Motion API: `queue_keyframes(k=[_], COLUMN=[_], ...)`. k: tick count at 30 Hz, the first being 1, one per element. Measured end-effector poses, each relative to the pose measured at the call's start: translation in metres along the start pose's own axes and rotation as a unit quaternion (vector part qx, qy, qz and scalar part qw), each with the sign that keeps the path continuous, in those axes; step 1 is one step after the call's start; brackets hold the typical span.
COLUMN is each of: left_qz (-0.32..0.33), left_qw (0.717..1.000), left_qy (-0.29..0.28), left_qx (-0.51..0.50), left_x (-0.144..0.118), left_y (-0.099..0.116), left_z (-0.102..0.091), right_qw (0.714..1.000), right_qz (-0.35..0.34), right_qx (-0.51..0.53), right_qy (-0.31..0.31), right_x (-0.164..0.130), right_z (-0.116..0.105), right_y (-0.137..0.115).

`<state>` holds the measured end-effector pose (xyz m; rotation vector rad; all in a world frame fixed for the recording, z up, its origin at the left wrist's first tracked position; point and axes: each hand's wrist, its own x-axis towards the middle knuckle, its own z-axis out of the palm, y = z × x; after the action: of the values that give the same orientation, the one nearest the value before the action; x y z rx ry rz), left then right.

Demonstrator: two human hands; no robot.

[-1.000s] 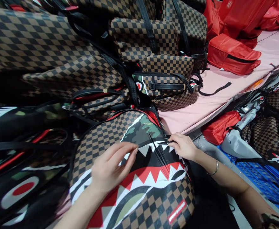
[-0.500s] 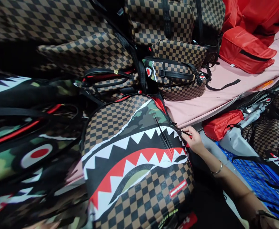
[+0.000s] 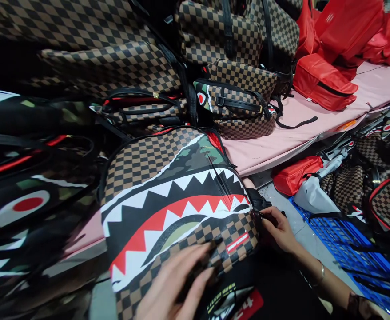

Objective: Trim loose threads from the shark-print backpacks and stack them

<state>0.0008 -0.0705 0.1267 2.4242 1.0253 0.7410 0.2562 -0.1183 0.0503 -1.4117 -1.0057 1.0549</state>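
Note:
A backpack [image 3: 181, 178] with a brown-black checker pattern and a printed shark mouth leans in front of me. Red lining shows at its partly unzipped upper right edge. My left hand [image 3: 178, 284] lies over the lower front, fingers stretched out and slightly blurred, near the small red label [image 3: 237, 243]. At the right side of the bag, my right hand [image 3: 278, 229] is closed in a pinch on what looks like a zipper pull, mostly hidden by the fingers. A black strap [image 3: 260, 200] is just above that hand.
Checkered bags [image 3: 218, 35] are stacked behind, on a pink-covered table [image 3: 258, 151] with red bags [image 3: 324, 82] farther right. Camouflage shark bags [image 3: 31, 209] stand at left. A blue plastic crate [image 3: 335, 240] on the right floor has bags over it.
My right hand has moved down along the backpack's side edge. My left hand has come up from the bottom edge onto the bag's front. The view has shifted slightly.

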Motion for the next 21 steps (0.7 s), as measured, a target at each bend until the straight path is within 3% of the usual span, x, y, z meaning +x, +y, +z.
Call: queue_keyframes(k=[5, 12, 21], left_qz=[0.070, 0.035, -0.063], left_qw=[0.996, 0.992, 0.997], left_qy=[-0.048, -0.113, -0.023], left_qx=[-0.035, -0.035, -0.044], left_x=[0.041, 0.064, 0.064], left_y=[0.025, 0.031, 0.028], left_z=[0.029, 0.042, 0.047], right_qw=[1.000, 0.999, 0.978], right_qz=[0.015, 0.004, -0.105], right_qx=[0.014, -0.014, -0.178], right_qy=[0.023, 0.034, 0.027], right_x=[-0.029, -0.054, -0.054], right_z=[-0.007, 0.000, 0.000], right_y=[0.005, 0.004, -0.012])
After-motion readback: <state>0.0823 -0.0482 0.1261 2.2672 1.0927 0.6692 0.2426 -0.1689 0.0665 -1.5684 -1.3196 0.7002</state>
